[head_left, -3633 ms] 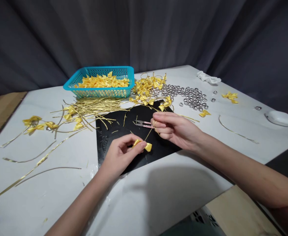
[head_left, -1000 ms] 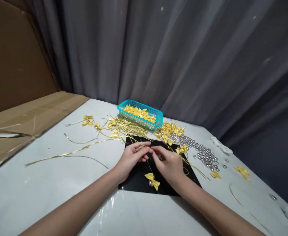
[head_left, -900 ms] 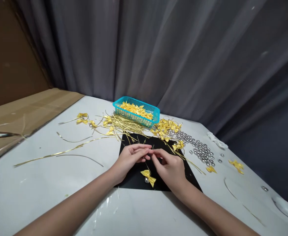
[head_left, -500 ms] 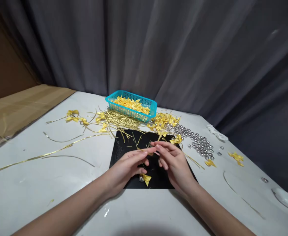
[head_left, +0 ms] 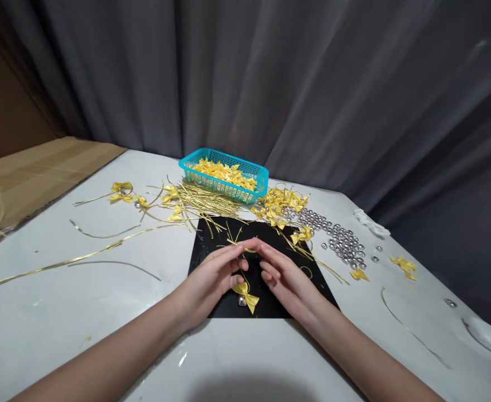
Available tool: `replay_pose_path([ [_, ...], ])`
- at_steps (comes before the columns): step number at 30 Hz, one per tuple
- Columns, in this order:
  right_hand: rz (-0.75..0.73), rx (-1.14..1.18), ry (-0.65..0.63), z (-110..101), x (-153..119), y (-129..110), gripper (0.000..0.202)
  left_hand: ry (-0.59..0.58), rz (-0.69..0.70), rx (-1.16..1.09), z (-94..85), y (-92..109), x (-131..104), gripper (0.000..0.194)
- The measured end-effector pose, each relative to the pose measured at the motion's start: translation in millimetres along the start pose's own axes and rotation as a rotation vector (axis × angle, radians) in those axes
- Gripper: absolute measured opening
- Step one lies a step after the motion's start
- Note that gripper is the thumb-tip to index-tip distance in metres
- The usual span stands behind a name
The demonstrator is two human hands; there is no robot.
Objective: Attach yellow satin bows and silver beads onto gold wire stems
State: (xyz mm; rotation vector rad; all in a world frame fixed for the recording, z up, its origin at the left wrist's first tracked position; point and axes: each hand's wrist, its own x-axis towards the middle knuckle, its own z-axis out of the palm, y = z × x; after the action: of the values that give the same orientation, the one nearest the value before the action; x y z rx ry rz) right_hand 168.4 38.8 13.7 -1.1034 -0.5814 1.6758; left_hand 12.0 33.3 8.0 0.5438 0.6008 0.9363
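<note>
Between the two hands, low over the near part of the black mat [head_left: 270,308], a yellow bow [head_left: 251,302] with a silver bead [head_left: 241,301] at its underside, on a thin gold tie [head_left: 250,250] running up to the fingers; impossible to tell if touching the mat or hanging clear of it. Left hand [head_left: 212,273] with thumb and index finger clamped on the tie, the other fingers curled loosely; right hand [head_left: 289,279] with fingertips meeting the left index tip, a grip on the tie there hidden from view. By the look of it, bow, bead and tie already joined, with the upper length of tie yet to be closed or finished. Apparently done: the pile of beaded bows [head_left: 281,202] just beyond the mat, gold loops showing among them. Apparently left: many more. At the far side of the table [head_left: 103,340], a teal basket [head_left: 263,184] with perforated walls, well filled with loose yellow bows [head_left: 222,171]; along its near side, a bundle of straight gold ties [head_left: 212,202]. To the right of the pile, loose silver beads [head_left: 343,244] spread directly on the table, in no container; farther right, a crumpled white cloth [head_left: 370,223].
</note>
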Motion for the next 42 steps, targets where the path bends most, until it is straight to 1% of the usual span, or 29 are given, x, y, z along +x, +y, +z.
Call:
replay_pose_path([
  [2, -0.044, -0.027, 0.044, 1, -1, 1, 0.050, 0.031, -0.001, -0.071, -0.9, 2, 2, 0.020],
  [4, -0.101, -0.067, 0.119, 2, -4, 3, 0.052, 0.054, 0.017, -0.135, -1.4, 5, 3, 0.023],
  [6, -0.129, -0.111, 0.181, 2, -8, 4, 0.044, 0.066, 0.045, -0.179, -1.2, 8, 4, 0.025],
  [8, -0.124, -0.136, 0.208, 2, -10, 5, 0.037, 0.076, 0.062, -0.206, -0.6, 11, 5, 0.025],
  [12, -0.111, -0.063, 0.244, 2, -11, 1, 0.024, 0.092, 0.080, -0.236, -0.6, 14, 6, 0.024],
  [13, -0.104, -0.045, 0.231, 2, -11, 0, 0.020, 0.097, 0.087, -0.241, -1.1, 15, 7, 0.025],
  [15, -0.053, -0.025, 0.141, 3, -12, -3, 0.014, 0.105, 0.094, -0.248, -2.2, 15, 8, 0.025],
  [18, 0.089, 0.032, -0.031, 3, -12, -6, 0.025, 0.104, 0.082, -0.239, -3.8, 13, 8, 0.025],
  [20, 0.128, 0.094, -0.082, 3, -11, -7, 0.030, 0.093, 0.063, -0.217, -4.2, 11, 7, 0.025],
  [25, 0.093, 0.157, -0.102, -2, -6, -8, 0.022, 0.044, 0.030, -0.167, -3.8, 10, 5, 0.023],
  [28, 0.061, 0.153, -0.136, -4, -6, -8, 0.024, 0.043, 0.011, -0.148, -3.7, 11, 5, 0.023],
  [34, 0.097, 0.213, -0.200, -9, -2, -7, 0.018, 0.049, 0.004, -0.193, -4.3, 14, 5, 0.025],
  [38, 0.045, 0.153, -0.256, -8, -2, -6, 0.023, 0.065, 0.013, -0.278, -2.4, 15, 5, 0.026],
  [42, 0.040, 0.088, -0.216, -6, -2, -3, 0.017, 0.081, 0.011, -0.298, 0.2, 13, 5, 0.022],
])
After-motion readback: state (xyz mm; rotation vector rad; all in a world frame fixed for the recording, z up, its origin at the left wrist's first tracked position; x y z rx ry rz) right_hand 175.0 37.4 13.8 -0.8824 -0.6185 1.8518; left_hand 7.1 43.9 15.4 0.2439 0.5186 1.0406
